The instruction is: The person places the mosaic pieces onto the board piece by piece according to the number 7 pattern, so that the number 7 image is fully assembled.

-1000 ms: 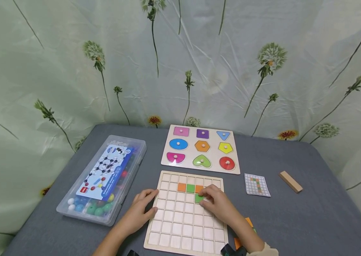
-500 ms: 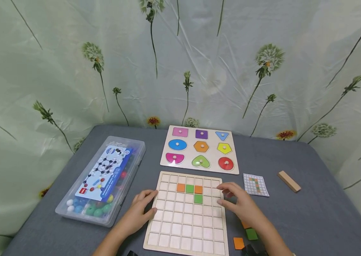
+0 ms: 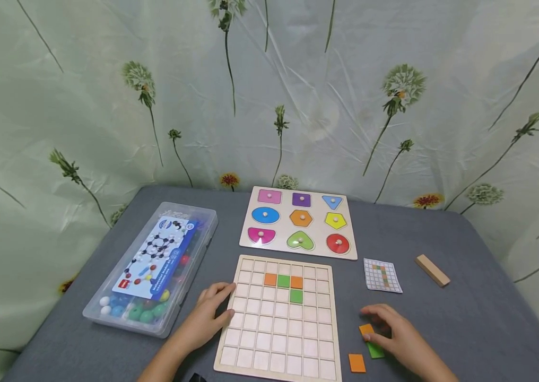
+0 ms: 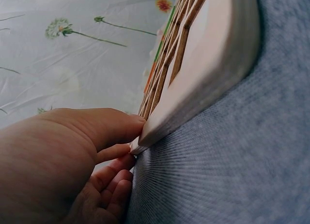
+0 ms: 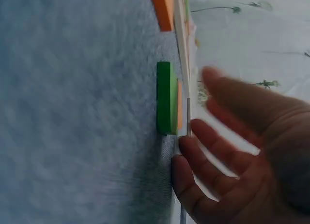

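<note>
A wooden grid board (image 3: 279, 342) lies on the grey table. Orange tiles (image 3: 270, 279) and green tiles (image 3: 283, 281) sit in its upper cells. My left hand (image 3: 208, 315) touches the board's left edge with thumb and fingertips; its thumb (image 4: 116, 127) meets the rim in the left wrist view. My right hand (image 3: 400, 337) is over a loose orange tile (image 3: 366, 329) and a loose green tile (image 3: 375, 350), thumb and fingers apart. In the right wrist view the green tile (image 5: 164, 98) stands clear of the fingers. Another orange tile (image 3: 357, 363) lies nearer the board.
A pattern card (image 3: 383, 276) and a wooden block (image 3: 433, 270) lie to the right. Behind the board is a shape puzzle (image 3: 298, 223) with knobbed pieces. A clear plastic case (image 3: 150, 270) of coloured balls stands at left. A floral cloth (image 3: 269, 106) hangs behind.
My right hand has left the green tile on the board and moved right and towards me, over the loose tiles. My left hand has stayed at the board's edge.
</note>
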The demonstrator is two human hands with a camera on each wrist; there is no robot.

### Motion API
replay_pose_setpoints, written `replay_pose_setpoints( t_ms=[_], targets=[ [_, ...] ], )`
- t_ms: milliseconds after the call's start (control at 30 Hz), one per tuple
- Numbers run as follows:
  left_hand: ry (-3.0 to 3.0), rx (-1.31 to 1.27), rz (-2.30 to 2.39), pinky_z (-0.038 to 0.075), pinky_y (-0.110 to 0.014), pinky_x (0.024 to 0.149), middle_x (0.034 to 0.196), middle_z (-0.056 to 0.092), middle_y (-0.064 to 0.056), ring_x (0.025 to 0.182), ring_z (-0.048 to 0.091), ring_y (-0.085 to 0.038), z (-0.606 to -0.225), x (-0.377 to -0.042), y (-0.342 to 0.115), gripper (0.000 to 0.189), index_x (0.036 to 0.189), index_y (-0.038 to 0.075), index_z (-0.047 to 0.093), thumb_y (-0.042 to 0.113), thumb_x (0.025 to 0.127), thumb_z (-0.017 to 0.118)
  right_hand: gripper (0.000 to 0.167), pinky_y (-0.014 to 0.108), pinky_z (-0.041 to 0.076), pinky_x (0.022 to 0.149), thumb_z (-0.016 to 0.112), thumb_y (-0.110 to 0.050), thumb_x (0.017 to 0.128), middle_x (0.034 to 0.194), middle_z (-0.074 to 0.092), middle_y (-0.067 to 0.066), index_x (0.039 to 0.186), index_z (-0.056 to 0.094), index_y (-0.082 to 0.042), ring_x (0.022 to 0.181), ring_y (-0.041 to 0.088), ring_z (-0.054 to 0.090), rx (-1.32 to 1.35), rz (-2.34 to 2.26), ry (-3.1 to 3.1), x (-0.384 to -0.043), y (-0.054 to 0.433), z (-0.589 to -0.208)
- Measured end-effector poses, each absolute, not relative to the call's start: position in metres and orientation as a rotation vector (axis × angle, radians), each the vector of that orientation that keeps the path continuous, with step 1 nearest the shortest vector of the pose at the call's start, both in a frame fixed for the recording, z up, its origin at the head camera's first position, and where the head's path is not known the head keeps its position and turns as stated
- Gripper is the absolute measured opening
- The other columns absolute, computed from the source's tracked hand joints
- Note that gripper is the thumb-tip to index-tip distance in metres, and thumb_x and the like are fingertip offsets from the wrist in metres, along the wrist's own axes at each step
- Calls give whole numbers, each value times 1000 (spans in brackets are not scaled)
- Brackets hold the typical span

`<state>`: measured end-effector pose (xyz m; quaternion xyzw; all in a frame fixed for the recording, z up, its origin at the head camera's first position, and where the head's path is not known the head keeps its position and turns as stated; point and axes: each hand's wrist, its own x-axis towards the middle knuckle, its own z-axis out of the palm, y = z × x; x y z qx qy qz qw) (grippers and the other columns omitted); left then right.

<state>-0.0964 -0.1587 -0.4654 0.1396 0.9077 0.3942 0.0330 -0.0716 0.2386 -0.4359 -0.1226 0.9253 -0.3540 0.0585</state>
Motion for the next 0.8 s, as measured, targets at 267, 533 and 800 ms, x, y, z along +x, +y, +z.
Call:
replay_pose_setpoints(
  t_ms=[267, 533, 800],
  targets=[
    [2793, 444, 1215, 34, -48, 85, 126, 41, -4, 111, 34, -24, -465, -96, -160, 52, 133, 7, 44, 11, 84, 62, 34, 23, 40, 61, 74, -20, 72, 96, 52, -3, 102, 61, -12, 77, 6, 47, -296, -997, 2847, -70, 229, -446],
    [2782, 441, 1216, 34, -48, 86, 126, 41, -4, 111, 34, -24, -465, -96, -160, 52, 134, 7, 44, 13, 85, 62, 33, 22, 41, 62, 75, -12, 71, 96, 50, -1, 100, 61, -10, 73, 5, 45, -264, -1022, 2792, -70, 229, -446],
    [2798, 441, 1214, 34, -47, 86, 125, 42, -4, 110, 35, -24, -464, -95, -159, 52, 133, 5, 45, 11, 84, 62, 24, 22, 43, 62, 72, -16, 75, 95, 50, -2, 95, 61, -13, 72, 3, 46, -287, -1007, 2762, -71, 228, -442]
  ],
)
